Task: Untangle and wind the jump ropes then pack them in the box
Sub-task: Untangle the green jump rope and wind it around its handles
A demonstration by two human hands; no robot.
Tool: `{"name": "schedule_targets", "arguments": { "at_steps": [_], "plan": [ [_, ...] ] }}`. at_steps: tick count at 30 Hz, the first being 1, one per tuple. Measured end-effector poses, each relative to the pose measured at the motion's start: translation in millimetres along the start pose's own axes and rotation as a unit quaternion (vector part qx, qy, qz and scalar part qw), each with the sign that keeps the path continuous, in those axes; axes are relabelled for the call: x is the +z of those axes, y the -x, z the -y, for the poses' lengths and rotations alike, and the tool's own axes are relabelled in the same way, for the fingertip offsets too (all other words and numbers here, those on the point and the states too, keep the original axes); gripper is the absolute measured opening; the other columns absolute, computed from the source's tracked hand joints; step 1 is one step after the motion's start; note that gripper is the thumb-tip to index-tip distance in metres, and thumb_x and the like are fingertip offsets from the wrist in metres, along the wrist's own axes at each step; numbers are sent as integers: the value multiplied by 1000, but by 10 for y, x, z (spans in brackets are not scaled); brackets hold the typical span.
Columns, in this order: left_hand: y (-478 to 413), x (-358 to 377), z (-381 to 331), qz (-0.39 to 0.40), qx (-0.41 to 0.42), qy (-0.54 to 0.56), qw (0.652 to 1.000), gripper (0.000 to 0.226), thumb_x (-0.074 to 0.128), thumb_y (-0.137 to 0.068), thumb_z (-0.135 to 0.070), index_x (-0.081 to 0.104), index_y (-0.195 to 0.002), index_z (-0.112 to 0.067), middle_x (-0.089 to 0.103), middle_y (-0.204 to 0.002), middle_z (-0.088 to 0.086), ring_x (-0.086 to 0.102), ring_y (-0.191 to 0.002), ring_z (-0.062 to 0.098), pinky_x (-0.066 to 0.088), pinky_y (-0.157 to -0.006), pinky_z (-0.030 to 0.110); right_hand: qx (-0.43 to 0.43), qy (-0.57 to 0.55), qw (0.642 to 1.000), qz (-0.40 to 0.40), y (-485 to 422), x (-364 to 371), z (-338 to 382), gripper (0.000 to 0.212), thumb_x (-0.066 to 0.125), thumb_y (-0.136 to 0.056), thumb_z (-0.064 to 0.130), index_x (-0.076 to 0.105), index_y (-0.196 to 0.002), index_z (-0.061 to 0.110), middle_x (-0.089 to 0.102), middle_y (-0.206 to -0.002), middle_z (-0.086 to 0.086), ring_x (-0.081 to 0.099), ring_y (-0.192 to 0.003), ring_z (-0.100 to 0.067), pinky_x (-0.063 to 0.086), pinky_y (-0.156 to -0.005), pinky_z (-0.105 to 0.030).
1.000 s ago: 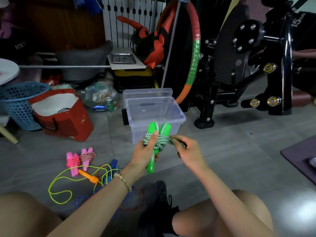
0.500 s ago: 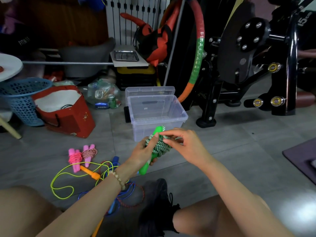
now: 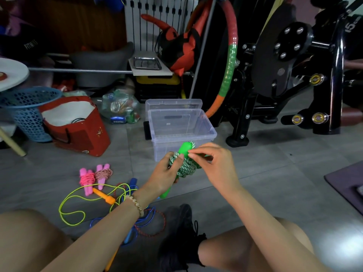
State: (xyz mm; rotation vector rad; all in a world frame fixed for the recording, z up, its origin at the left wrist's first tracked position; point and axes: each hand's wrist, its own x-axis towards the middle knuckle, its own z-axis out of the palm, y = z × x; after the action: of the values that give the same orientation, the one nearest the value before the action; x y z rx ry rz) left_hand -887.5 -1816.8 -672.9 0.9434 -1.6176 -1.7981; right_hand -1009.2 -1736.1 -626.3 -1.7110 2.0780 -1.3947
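My left hand [image 3: 164, 174] grips a green-handled jump rope [image 3: 185, 165] with its green-and-white cord wound round the handles, held tilted just in front of the clear plastic box [image 3: 208, 130]. My right hand [image 3: 214, 163] pinches the wound cord near the handle tops. The box is open and holds nothing that I can see. On the floor to the left lie two wound pink-handled ropes [image 3: 95, 176]. Beside them is a tangle of a yellow-green cord with an orange handle [image 3: 104, 198] and a blue rope [image 3: 145, 220], partly hidden by my left forearm.
The box lid [image 3: 173, 104] leans behind the box. A red bag [image 3: 78, 126] and a blue basket [image 3: 23, 112] stand at the left. A black exercise machine [image 3: 294, 75] and a hoop [image 3: 228, 61] are at the back right. A dark mat [image 3: 347, 185] lies at the right.
The green bundle has tilted from upright to slanting and sunk lower. My right hand has moved from the cord's right side onto the top of the wound cord.
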Motion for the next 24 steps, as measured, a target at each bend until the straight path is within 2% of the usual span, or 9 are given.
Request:
{"name": "schedule_targets", "arguments": {
  "at_steps": [2, 3, 6, 9, 12, 14, 18, 22, 24],
  "plan": [
    [0, -13, 0, -4, 2, 6, 1000, 24, 43, -98, -35, 50, -108, -14, 52, -80, 5, 48, -66, 14, 46, -51, 20, -11, 6, 1000, 16, 22, 21, 33, 9, 73, -81, 19, 76, -89, 16, 72, -83, 7, 64, -74, -7, 52, -62, -23],
    [-3, -15, -4, -9, -2, 6, 1000, 24, 43, -98, -35, 51, -102, -13, 53, -78, 6, 49, -62, 13, 44, -47, 19, -11, 12, 1000, 23, 29, 38, 47, 9, 72, -82, 20, 76, -89, 16, 73, -83, 7, 64, -75, -6, 49, -60, -18],
    [-7, 10, -2, -22, -28, 17, 999, 25, 43, -98, -38, 51, -91, -15, 54, -71, 5, 50, -49, 12, 38, -41, 20, 39, -29, 999, 17, 19, 64, 50, 2, 72, -82, 18, 70, -83, 18, 70, -77, 12, 63, -75, -1, 40, -59, -9],
    [-20, 10, -28, -30, -38, 18, 999, 26, 43, -97, -39, 48, -88, -16, 54, -65, 5, 48, -44, 14, 34, -39, 19, 77, -99, 992, 0, 17, 57, 21, 15, 72, -81, 14, 63, -76, 25, 68, -73, 13, 63, -72, -3, 42, -62, -12],
    [-37, -27, -77, -17, -16, 3, 1000, 24, 44, -97, -38, 47, -85, -18, 52, -63, 3, 48, -43, 12, 34, -41, 20, 81, -132, 988, -7, 55, 60, 33, 15, 72, -81, 12, 65, -76, 24, 69, -74, 11, 64, -72, -3, 47, -65, -14],
    [-32, -19, -85, -4, -10, -9, 1000, 25, 45, -97, -38, 48, -89, -14, 52, -63, 4, 48, -40, 11, 35, -40, 20, 76, -125, 989, -4, 58, 62, 32, 9, 73, -81, 12, 68, -79, 20, 70, -75, 8, 65, -72, -5, 49, -67, -15],
    [-28, 0, -93, -30, -47, -7, 998, 31, 42, -97, -42, 50, -97, -12, 53, -66, 8, 48, -44, 16, 35, -39, 19, 35, -72, 997, 19, 59, 93, 25, 2, 71, -82, 14, 70, -83, 16, 70, -78, 7, 63, -72, -7, 48, -71, -15],
    [-62, -15, -93, -26, -79, -9, 997, 44, 39, -96, -47, 51, -105, -5, 58, -69, 9, 50, -47, 16, 37, -41, 20, -22, 16, 999, 35, 116, 113, 21, 22, 76, -78, 26, 70, -96, 17, 65, -86, 11, 57, -79, 0, 44, -75, -11],
    [-63, -23, -63, -21, -89, -21, 996, 47, 39, -96, -47, 50, -105, -2, 59, -67, 10, 49, -47, 17, 36, -41, 20, -22, 29, 998, 53, 134, 119, 1, 28, 80, -72, 25, 69, -96, 16, 63, -84, 11, 54, -78, 3, 40, -73, -7]
  ]
}}
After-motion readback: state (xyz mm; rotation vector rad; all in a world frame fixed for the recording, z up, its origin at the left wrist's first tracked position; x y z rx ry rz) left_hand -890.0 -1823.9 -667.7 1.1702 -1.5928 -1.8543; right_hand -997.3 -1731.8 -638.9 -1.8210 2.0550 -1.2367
